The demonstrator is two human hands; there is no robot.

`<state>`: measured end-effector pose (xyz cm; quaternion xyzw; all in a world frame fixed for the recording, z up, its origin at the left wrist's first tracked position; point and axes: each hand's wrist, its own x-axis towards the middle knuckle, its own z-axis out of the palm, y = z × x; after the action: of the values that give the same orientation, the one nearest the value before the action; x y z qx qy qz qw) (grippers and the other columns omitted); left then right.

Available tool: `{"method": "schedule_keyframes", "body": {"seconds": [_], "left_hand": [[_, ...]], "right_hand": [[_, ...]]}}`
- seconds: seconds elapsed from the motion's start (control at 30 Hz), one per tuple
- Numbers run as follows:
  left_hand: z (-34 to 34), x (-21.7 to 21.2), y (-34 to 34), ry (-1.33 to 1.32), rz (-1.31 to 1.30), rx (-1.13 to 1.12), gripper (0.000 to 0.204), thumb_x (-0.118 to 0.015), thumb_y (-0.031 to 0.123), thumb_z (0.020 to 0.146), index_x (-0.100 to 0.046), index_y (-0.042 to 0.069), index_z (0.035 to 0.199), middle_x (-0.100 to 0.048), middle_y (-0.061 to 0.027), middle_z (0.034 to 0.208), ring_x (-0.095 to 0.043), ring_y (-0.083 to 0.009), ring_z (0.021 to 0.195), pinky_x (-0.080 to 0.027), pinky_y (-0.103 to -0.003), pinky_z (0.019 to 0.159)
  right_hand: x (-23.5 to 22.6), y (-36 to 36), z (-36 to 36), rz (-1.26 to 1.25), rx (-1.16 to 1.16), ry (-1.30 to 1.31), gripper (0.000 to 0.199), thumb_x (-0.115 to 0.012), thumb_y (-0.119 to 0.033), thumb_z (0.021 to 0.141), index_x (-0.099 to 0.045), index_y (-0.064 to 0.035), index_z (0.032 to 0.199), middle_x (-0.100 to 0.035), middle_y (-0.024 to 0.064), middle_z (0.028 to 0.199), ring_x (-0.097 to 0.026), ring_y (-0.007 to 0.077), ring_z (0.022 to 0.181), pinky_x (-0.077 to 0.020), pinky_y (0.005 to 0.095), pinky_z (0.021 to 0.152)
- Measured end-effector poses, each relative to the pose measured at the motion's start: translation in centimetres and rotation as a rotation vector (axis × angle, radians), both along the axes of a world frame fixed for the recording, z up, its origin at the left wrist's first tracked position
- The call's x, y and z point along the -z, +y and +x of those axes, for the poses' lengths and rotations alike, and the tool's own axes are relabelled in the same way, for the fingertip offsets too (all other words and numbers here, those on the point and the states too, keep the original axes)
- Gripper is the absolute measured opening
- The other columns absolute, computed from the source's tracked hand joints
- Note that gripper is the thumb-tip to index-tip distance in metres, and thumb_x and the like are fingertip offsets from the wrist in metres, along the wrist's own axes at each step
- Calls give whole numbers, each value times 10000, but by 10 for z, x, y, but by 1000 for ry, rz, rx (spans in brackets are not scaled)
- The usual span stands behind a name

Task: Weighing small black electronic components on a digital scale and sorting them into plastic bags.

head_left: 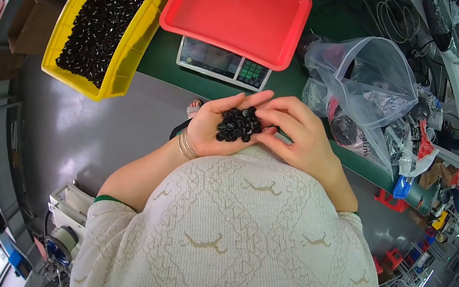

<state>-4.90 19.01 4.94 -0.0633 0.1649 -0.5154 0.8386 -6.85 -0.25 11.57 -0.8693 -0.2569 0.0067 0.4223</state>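
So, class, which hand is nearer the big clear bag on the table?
Right. The right hand is just left of the big clear bag; the left hand, cupping black pieces, is farther left.

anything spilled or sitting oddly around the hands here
I see no spill: black pieces lie in the left hand and in the yellow bin. The bin looks slightly odd, apparently jutting past the green table; its support is hidden.

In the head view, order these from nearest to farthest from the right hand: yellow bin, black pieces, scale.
1. Black pieces: in the left hand, just left of the right hand.
2. Scale: ahead, slightly left.
3. Yellow bin: farther left, beyond the scale.
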Motion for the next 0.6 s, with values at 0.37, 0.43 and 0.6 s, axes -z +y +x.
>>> {"method": "schedule_keyframes", "body": {"seconds": [0.37,0.43,0.6], "left_hand": [[-3,-2,-7,28,98,-4,446,-358,245,988,-401,32,1377,-417,-102,1413,-463,-218,1227,-322,-404,1075],[-6,-2,-10,39,105,-23,449,-365,243,985,-404,23,1374,-417,-99,1413,-464,-211,1225,-311,-403,1081],[-10,-7,-16,93,64,-104,441,-382,249,979,-430,15,1350,-438,-119,1392,-479,-216,1204,-315,-400,1077]], "right_hand": [[9,-3,5,-63,-146,-24,290,-726,-37,670,-638,-33,946,-565,80,902,-580,270,847,-495,358,708],[10,-6,5,-62,-159,-27,271,-713,-21,677,-638,-30,938,-566,78,893,-581,269,844,-496,356,708],[17,-12,7,-60,-146,-106,237,-705,-9,686,-649,-40,915,-596,86,879,-604,271,840,-502,353,708]]}}
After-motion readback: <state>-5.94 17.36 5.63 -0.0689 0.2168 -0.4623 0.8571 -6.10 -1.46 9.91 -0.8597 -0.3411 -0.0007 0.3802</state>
